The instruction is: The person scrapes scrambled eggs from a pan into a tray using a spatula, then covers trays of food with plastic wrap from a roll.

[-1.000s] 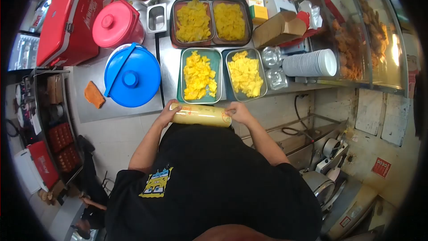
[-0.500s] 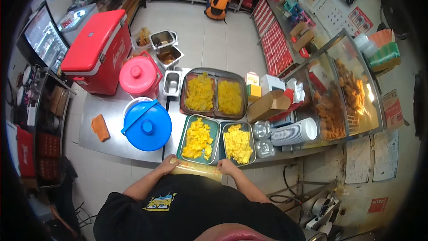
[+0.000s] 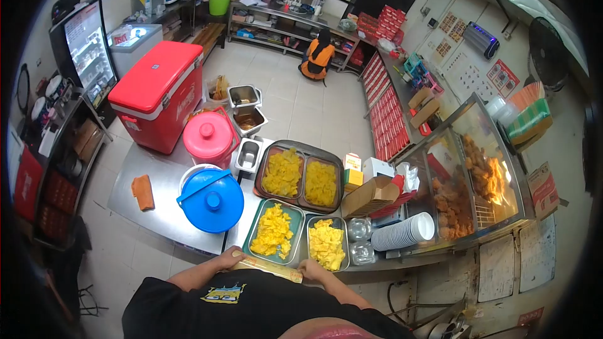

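My left hand [image 3: 227,258] grips one end of a yellowish roll of cling film [image 3: 269,267], close against my black shirt at the front of the table. At the opposite end, my right hand [image 3: 311,270] is closed on the same roll. Just beyond the roll sit two trays of chopped yellow food: a green-lined tray [image 3: 298,226] on the left and a smaller metal tray [image 3: 345,236] on the right. Both trays are uncovered. Behind them, a dark two-part tray [image 3: 336,176] holds more yellow food under what looks like clear film.
A blue-lidded bucket [image 3: 210,207], a pink lidded jug [image 3: 206,135] and a red cooler box [image 3: 157,91] stand at left. Stacked white cups [image 3: 402,233] and a glass case of fried food [image 3: 477,169] are at right. A person [image 3: 317,58] crouches at the back.
My head view has tilted up, so the table sits lower in the picture and more of the back wall shows. Both hands still hold the roll.
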`<state>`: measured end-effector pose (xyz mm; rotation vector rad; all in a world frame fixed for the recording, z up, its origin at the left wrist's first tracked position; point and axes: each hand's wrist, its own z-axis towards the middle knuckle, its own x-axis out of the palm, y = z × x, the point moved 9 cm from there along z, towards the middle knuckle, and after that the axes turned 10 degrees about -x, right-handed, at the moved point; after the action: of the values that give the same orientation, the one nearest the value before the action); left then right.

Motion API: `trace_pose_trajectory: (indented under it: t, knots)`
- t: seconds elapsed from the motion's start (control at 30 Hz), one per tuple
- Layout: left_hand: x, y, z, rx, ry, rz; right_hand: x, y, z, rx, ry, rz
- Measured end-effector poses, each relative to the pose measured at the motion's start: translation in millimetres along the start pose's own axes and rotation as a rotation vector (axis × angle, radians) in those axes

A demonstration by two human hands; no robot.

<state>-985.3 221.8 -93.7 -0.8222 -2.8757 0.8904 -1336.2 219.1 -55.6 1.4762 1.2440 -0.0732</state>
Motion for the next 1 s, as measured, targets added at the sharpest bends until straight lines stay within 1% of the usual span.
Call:
trace_pose_trajectory:
  t: [0.07,0.1,0.13,0.17,0.23,0.27,0.33,0.4,0.43,0.47,0.5,0.57,0.6,0.7,0.73,0.77,0.83,0.87,0.93,1.0]
  knots:
    - [1,6,11,0.035,-0.013,-0.010,-2,6,1,-0.087,-0.016,-0.029]
    - [2,9,17,0.061,-0.026,-0.020,-3,8,1,-0.086,-0.018,-0.035]
    - [1,0,0,0.020,-0.015,-0.046,-2,14,2,-0.118,0.002,-0.077]
    - [3,3,6,0.024,-0.014,-0.049,-1,19,3,-0.152,0.024,-0.119]
    - [1,-1,10,0.126,-0.040,-0.012,3,24,4,-0.182,0.047,-0.162]
    - [0,-2,7,0.126,-0.044,-0.017,6,27,6,-0.214,0.067,-0.200]
    - [-1,-6,1,0.078,-0.074,0.033,11,25,10,-0.219,0.088,-0.225]
    - [-1,-2,6,0.081,-0.068,0.014,20,22,9,-0.218,0.112,-0.237]
    - [0,0,6,0.090,-0.059,-0.002,16,23,9,-0.216,0.065,-0.219]
    - [-1,-8,-5,0.086,-0.049,0.002,12,24,9,-0.212,0.018,-0.199]
    - [-2,-14,-18,0.068,-0.046,-0.009,11,22,11,-0.181,0.014,-0.175]
    - [-2,-12,-6,0.187,-0.071,0.016,8,20,11,-0.101,0.003,-0.142]
    - [-1,-11,-6,0.186,-0.062,-0.005,6,22,10,-0.100,0.005,-0.135]
    - [1,-10,-3,0.201,-0.056,-0.002,-4,28,3,-0.096,0.025,-0.064]
    - [1,-10,-5,0.175,-0.049,-0.008,-2,22,3,-0.057,0.067,-0.002]
    - [-2,-13,-9,0.176,-0.078,0.048,-5,20,5,-0.060,0.055,0.000]
    - [-1,-19,-28,0.122,-0.038,0.012,-4,18,6,-0.021,0.126,-0.095]
    - [-2,-14,-20,0.127,-0.040,0.021,-4,14,5,0.068,0.155,-0.082]
    - [0,-5,-4,0.289,-0.101,0.087,-6,20,8,0.087,0.169,-0.105]
    - [-1,2,4,0.305,-0.112,0.094,-5,17,14,0.103,0.181,-0.132]
